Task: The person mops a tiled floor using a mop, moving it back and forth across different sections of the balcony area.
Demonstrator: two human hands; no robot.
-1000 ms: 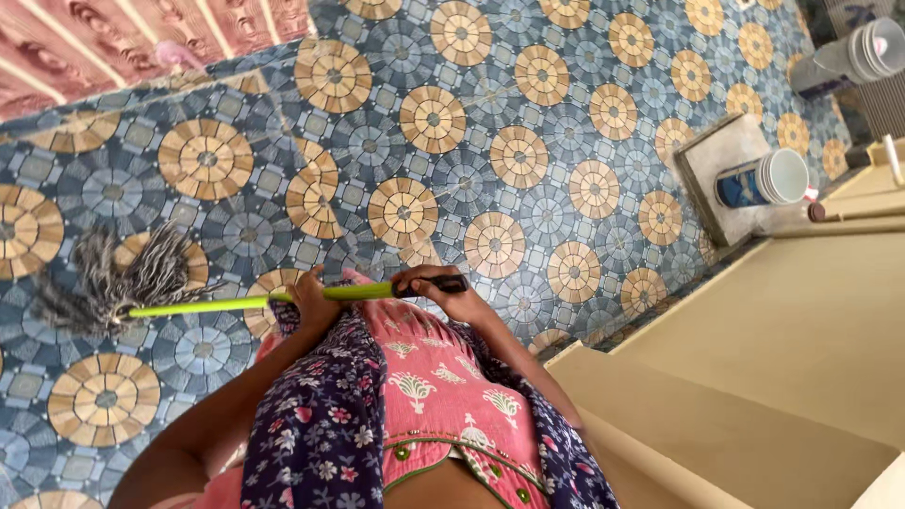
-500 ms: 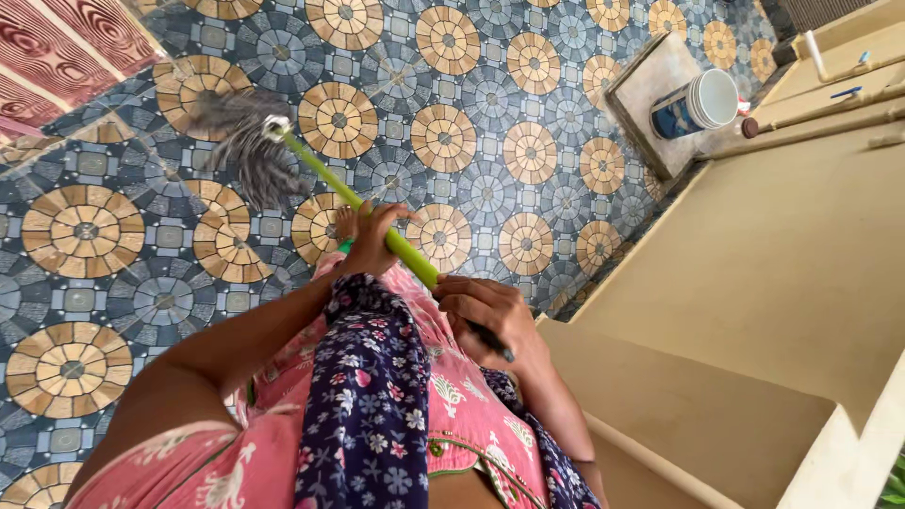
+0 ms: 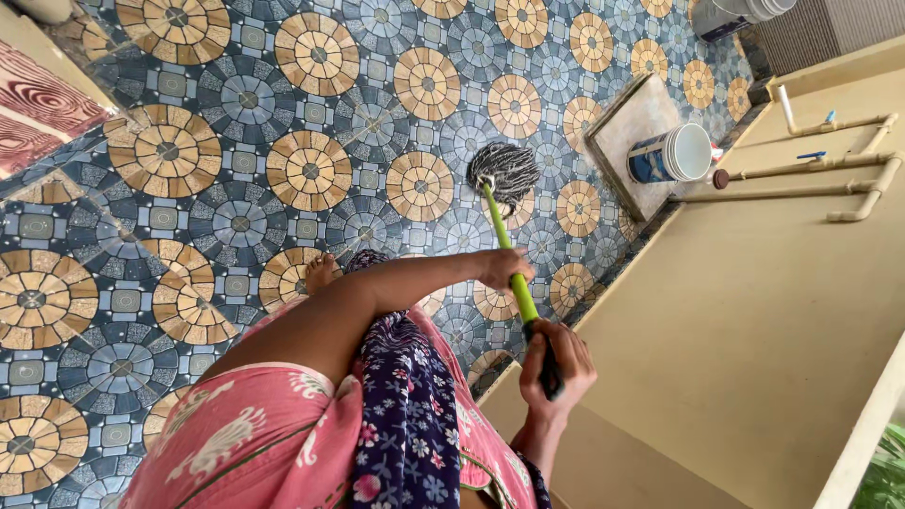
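A mop with a lime-green handle (image 3: 501, 243) and a grey string head (image 3: 504, 170) rests on the patterned tile floor (image 3: 236, 217). My left hand (image 3: 502, 268) grips the handle about midway, the arm stretched across my body. My right hand (image 3: 558, 363) holds the black end of the handle close to the beige wall. The mop head lies just left of a grey slab. My bare foot (image 3: 320, 271) shows beside my pink and floral clothing.
A blue container with a white lid (image 3: 669, 155) lies on a grey slab (image 3: 627, 118) by the wall. Beige pipes (image 3: 830, 170) run along the beige wall (image 3: 754, 330). Another white container (image 3: 740, 11) stands at the top edge. A pink patterned surface (image 3: 38, 104) borders the left.
The mop head has swept from the left side of the floor across to the right, near the grey slab. Both hands stayed on the handle and swung with it.
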